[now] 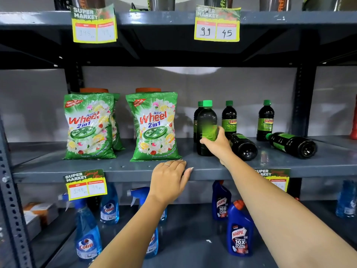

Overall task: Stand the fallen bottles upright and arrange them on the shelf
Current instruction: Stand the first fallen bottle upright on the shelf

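A grey metal shelf (212, 172) runs across the middle of the view, with another level above and one below. On its left half stand two big green detergent bags (89, 126) and (154, 126), upright and side by side, each with an orange-lidded jar partly hidden behind it. On the level below are blue spray bottles (87, 232) and dark-blue toilet cleaner bottles (240, 231), partly hidden by the person's forearms. The right half of the middle shelf holds dark green-capped bottles: one upright bottle (206, 128) near the front, another just behind it, two more upright bottles (229, 118) and (265, 120) further back. Two fallen bottles (243, 147) and (292, 144) lie on their sides; the nearer one rests just right of the front bottle. The right hand (217, 144) is wrapped around the lower part of the front upright bottle. The left hand (170, 180) rests flat and slack on the shelf's front edge, gripping nothing. Yellow price tags (86, 184) hang from the shelf edges.
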The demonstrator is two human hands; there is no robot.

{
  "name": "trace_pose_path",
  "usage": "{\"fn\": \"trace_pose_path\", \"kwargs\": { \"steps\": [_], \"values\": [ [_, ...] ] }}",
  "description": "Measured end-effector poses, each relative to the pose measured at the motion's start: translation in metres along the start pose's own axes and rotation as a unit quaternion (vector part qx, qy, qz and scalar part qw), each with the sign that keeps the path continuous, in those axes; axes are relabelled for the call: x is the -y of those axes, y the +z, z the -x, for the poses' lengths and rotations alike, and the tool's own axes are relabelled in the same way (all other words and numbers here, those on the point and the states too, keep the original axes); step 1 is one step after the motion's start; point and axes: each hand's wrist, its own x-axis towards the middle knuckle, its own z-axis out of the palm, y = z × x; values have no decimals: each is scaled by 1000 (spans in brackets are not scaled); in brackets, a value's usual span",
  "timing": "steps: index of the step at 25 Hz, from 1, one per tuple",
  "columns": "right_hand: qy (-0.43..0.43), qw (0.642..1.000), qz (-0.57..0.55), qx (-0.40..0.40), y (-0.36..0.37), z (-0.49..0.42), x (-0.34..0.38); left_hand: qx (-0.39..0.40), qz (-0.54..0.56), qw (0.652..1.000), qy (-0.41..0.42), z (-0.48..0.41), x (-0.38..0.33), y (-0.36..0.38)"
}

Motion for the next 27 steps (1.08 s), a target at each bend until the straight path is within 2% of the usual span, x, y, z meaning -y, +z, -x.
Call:
{"fn": "trace_pose_path", "kwargs": {
  "steps": [2, 6, 12, 16, 20, 27],
  "values": [
    [7, 1000, -6, 16, -1, -1, -4, 3, 5, 1000, -3, 0, 0, 0],
    [-8, 999, 46, -10, 2, -5, -9, 7, 3, 1000, -7, 0, -1, -1],
    [39, 998, -37, 28, 0, -9, -12, 10, 6, 1000, -10, 1, -1, -1],
    [25, 999, 3, 21, 3, -8, -13, 20, 12, 1000, -15, 1, -1, -2],
    [19, 999, -8, 40, 1, -8, -12, 16, 20, 999, -18, 1, -1, 0],
    [45, 999, 29, -13, -2, -4, -11, 12, 20, 1000, -20, 1, -2, 0]
  ]
}}
